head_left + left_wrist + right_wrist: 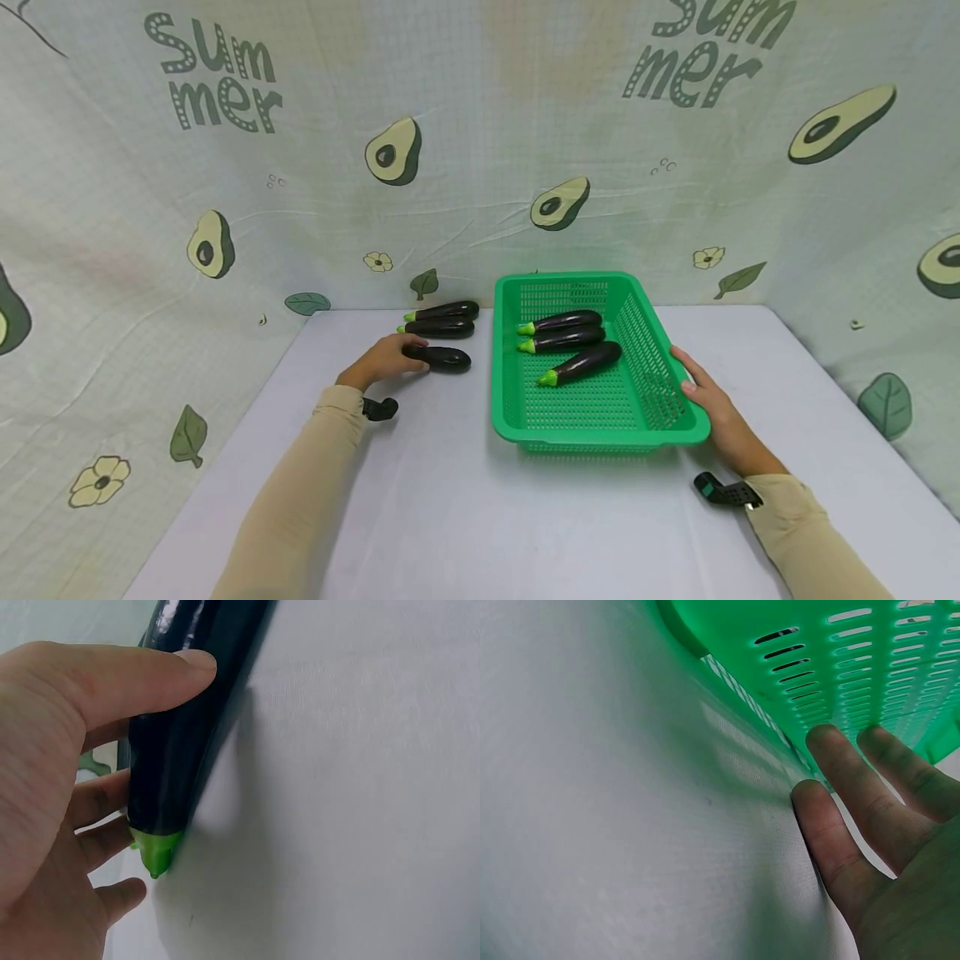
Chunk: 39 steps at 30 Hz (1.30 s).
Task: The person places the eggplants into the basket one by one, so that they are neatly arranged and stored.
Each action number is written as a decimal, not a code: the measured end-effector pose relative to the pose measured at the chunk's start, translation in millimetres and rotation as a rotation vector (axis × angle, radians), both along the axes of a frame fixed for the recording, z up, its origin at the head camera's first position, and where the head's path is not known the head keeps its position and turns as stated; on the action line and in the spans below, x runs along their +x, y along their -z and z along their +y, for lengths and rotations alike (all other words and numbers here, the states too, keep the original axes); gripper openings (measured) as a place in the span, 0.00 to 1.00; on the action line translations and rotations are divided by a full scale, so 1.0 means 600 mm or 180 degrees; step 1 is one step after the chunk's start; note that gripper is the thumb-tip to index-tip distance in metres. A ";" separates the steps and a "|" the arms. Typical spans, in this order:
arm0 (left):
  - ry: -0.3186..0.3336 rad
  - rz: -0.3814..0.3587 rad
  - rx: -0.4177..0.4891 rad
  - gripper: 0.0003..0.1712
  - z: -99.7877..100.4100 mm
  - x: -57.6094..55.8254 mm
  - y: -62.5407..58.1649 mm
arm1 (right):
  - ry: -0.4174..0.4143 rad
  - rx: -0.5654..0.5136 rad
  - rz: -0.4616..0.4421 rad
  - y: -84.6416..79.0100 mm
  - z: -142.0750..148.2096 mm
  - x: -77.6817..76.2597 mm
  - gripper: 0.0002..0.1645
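Observation:
My left hand (390, 360) grips a dark purple eggplant (447, 359) near its stem end, low over the left part of the table. In the left wrist view the thumb lies across the eggplant (176, 757), whose green cap points down, with the other fingers behind it. Two more eggplants (438, 328) lie just beyond this hand. My right hand (712, 408) is at the right side of a green plastic basket (504, 400), thumb at the rim. Its extended fingers (859, 787) touch the slotted outer wall. Three eggplants (566, 340) lie inside the basket.
A white cloth covers the table (450, 500). Behind it hangs a pale curtain (465, 83) printed with avocados, leaves and lettering. Black straps (727, 492) circle both wrists over beige sleeves. The basket stands right of the loose eggplants.

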State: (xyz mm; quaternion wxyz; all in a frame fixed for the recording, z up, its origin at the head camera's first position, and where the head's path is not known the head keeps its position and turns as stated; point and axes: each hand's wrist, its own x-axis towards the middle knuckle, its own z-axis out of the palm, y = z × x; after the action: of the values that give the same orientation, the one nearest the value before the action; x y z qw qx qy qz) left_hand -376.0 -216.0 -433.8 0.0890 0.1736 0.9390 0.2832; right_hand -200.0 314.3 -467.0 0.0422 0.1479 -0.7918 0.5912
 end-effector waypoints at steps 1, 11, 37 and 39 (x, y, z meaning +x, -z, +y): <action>0.0009 0.0002 -0.0010 0.33 0.002 0.000 0.001 | 0.0000 -0.0015 -0.0004 0.000 0.000 0.000 0.34; 0.0223 0.0042 0.0067 0.33 0.017 0.002 0.002 | 0.0044 0.0037 -0.0032 -0.003 -0.002 0.000 0.34; 0.0299 0.0337 0.0296 0.32 0.052 0.022 -0.056 | 0.0030 -0.0002 -0.0034 -0.002 -0.002 0.003 0.34; 0.0286 0.0345 0.0337 0.31 0.055 0.025 -0.060 | 0.0017 -0.0005 -0.0062 -0.002 -0.002 0.003 0.34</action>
State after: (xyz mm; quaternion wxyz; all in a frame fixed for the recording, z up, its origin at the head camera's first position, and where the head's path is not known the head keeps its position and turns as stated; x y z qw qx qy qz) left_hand -361.3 -183.0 -397.6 0.0414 0.2350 0.9175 0.3183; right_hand -198.0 313.3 -466.1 0.0361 0.1400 -0.7920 0.5931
